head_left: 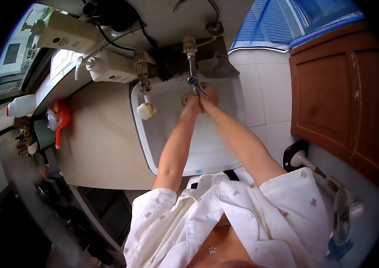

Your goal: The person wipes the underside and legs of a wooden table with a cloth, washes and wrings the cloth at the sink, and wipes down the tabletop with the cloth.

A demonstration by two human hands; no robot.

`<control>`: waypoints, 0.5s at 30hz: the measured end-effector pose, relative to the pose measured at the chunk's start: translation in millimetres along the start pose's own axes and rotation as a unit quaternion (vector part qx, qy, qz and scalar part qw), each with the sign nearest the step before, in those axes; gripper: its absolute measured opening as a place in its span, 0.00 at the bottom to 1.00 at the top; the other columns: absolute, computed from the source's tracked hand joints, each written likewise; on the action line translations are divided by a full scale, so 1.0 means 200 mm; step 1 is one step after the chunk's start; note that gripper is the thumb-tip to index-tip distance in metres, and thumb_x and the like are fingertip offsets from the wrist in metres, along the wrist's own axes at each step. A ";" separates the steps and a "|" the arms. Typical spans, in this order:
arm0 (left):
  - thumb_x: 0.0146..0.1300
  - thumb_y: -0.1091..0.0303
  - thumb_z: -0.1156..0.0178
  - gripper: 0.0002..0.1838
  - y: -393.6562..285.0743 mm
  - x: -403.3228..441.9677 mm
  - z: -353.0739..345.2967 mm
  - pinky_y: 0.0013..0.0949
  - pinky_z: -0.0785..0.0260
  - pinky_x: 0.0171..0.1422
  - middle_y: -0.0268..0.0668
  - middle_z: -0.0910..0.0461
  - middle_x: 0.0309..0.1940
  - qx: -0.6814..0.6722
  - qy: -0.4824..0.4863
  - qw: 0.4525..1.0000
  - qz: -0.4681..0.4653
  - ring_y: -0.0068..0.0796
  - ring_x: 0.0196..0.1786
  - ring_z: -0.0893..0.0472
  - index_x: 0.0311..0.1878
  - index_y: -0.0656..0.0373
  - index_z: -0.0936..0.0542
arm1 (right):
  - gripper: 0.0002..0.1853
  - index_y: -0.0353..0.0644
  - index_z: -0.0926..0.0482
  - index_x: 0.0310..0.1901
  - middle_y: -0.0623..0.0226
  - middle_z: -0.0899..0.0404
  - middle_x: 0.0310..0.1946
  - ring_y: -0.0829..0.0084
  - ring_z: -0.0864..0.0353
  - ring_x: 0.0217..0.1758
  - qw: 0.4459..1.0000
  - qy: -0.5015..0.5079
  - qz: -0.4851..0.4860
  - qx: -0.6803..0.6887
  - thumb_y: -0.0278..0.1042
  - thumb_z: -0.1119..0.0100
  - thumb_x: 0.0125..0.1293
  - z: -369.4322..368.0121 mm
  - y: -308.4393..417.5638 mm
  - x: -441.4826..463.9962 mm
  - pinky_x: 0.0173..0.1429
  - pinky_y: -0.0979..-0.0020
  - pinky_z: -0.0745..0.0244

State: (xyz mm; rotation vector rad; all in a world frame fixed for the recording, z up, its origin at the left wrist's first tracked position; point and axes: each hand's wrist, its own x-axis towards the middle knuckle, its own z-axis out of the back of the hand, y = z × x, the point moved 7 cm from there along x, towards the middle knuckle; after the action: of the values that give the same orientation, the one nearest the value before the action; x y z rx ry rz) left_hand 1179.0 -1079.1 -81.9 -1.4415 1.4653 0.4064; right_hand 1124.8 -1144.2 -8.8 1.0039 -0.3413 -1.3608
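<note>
Printed white shirt [162,228] nearest the camera; hands together at the tap

Both bare forearms run out from the short sleeves into the white sink [209,158]. Left hand [192,105] and right hand [210,97] are together, right at the chrome tap [192,80]. Tap body sits just beyond the hands; its lower end and lever overlap them in this view, so finger detail is partly hidden. Can't tell if the fingers are curled or spread, or whether anything is between them. Also can't confirm contact with the metal.

Sink is under and around the hands, with bare basin between them and the body. Left of the hands, over the basin: second fitting with a pale knob [145,111], near but not touching.

Further out to the left: beige counter [102,138], orange dipper [64,116] well apart from the hands. Beyond and left: two pump bottles, the closer one [114,67] near the second fitting, the other [71,32] by the window.

Right of the hands, well clear: brown wooden door [325,98]. Behind and right, beside the body: fan [343,216].
</note>
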 end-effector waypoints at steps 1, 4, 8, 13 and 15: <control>0.61 0.57 0.52 0.15 0.00 -0.01 -0.02 0.35 0.32 0.40 0.35 0.25 0.35 0.043 0.022 0.999 -0.008 0.29 0.38 0.25 0.39 0.60 0.28 | 0.15 0.43 0.21 0.30 0.52 0.24 0.29 0.51 0.25 0.36 0.999 0.018 -0.033 -0.034 0.45 0.52 0.54 0.01 -0.07 0.10 0.37 0.56 0.32; 0.62 0.53 0.54 0.17 -0.08 -0.06 -0.09 0.30 0.31 0.35 0.34 0.25 0.33 0.172 0.088 0.980 -0.041 0.26 0.34 0.26 0.42 0.58 0.29 | 0.16 0.40 0.21 0.30 0.50 0.24 0.27 0.49 0.26 0.35 0.995 0.059 0.080 -0.018 0.44 0.52 0.56 0.05 -0.16 0.27 0.36 0.57 0.32; 0.55 0.60 0.45 0.16 -0.30 -0.13 0.00 0.26 0.34 0.40 0.34 0.24 0.32 0.444 0.008 0.892 -0.088 0.22 0.36 0.27 0.41 0.63 0.25 | 0.19 0.35 0.23 0.30 0.50 0.24 0.24 0.57 0.23 0.29 0.978 0.150 0.142 -0.013 0.46 0.51 0.57 0.09 -0.14 0.27 0.33 0.64 0.32; 0.57 0.61 0.47 0.16 -0.28 -0.04 0.10 0.28 0.34 0.36 0.35 0.24 0.27 0.444 0.124 0.849 -0.259 0.25 0.31 0.27 0.42 0.65 0.29 | 0.18 0.38 0.21 0.31 0.53 0.23 0.24 0.62 0.23 0.27 0.925 0.316 0.201 -0.059 0.47 0.43 0.52 0.10 -0.08 0.21 0.34 0.65 0.30; 0.57 0.61 0.48 0.16 -0.30 -0.05 0.12 0.30 0.34 0.35 0.37 0.23 0.26 0.423 0.153 0.843 -0.294 0.29 0.29 0.25 0.42 0.64 0.30 | 0.18 0.40 0.20 0.32 0.55 0.22 0.26 0.63 0.22 0.28 0.895 0.359 0.231 -0.130 0.49 0.41 0.49 0.15 0.02 0.14 0.35 0.67 0.29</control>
State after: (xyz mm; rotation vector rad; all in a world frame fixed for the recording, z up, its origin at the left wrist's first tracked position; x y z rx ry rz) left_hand 1240.5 -1068.6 -60.7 -1.1351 1.1059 -0.8072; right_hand 1111.5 -1182.2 2.4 1.0417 0.1579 -0.5241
